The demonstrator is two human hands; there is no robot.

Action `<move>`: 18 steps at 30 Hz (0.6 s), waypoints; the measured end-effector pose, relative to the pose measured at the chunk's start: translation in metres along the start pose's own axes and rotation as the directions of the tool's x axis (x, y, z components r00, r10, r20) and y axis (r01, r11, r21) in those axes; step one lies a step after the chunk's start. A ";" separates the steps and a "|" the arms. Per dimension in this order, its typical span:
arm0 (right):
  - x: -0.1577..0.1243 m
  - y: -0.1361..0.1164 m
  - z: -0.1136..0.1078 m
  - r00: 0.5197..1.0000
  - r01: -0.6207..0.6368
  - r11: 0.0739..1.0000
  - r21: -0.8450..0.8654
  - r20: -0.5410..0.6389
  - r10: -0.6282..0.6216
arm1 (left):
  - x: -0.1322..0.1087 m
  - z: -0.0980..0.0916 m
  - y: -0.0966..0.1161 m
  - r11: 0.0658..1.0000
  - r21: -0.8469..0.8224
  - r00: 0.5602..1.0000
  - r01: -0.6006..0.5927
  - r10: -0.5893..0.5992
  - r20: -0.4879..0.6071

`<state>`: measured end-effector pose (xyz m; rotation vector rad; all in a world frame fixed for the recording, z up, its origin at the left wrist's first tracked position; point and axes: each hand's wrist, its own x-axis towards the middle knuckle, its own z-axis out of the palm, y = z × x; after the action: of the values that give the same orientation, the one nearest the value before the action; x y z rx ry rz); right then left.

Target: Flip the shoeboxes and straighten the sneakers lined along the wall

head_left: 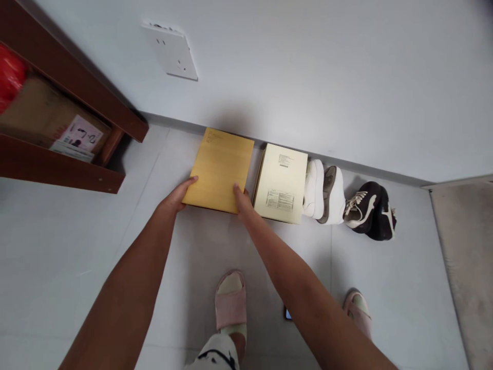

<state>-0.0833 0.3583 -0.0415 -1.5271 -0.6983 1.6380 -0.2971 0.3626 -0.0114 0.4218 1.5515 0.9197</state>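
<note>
A yellow-orange box (220,169), shoebox-like in shape, is between my two hands near the wall. My left hand (181,193) grips its near left corner, thumb on top and fingers at the side. On the near right edge, my right hand (243,200) holds it the same way, fingers partly hidden between this box and its neighbour. Just to the right sits a cream box (281,182) with printed labels on its top. Whether the yellow-orange box rests on the floor or is slightly raised, I cannot tell.
White shoes (324,192) and dark sneakers (368,209) line the wall to the right. A brown wooden frame (131,123) with a cardboard box (42,110) stands at left. Slippered feet (231,303) are below; a phone-like object (288,313) is partly hidden by my right arm.
</note>
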 end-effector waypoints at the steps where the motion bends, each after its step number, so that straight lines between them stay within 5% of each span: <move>1: -0.003 -0.003 0.000 0.999 -0.040 0.999 0.030 -0.004 0.041 | -0.002 0.001 0.003 1.000 -0.002 1.000 0.007 -0.007 0.007; 9: -0.016 -0.016 -0.005 0.994 -0.073 0.995 0.065 0.081 0.067 | -0.018 -0.010 0.018 1.000 0.013 0.999 0.004 -0.003 -0.042; 15: -0.017 -0.025 -0.003 0.985 0.170 0.955 -0.242 0.039 -0.166 | -0.025 -0.029 0.013 0.999 0.021 0.999 0.032 -0.032 -0.031; 18: -0.022 -0.030 0.003 0.967 0.253 0.894 -0.371 0.107 -0.230 | -0.034 -0.028 0.014 1.000 0.005 1.000 0.003 -0.003 0.000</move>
<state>-0.0816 0.3574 -0.0041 -1.5825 -1.2496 1.4179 -0.3202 0.3384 0.0205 0.4231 1.5543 0.9135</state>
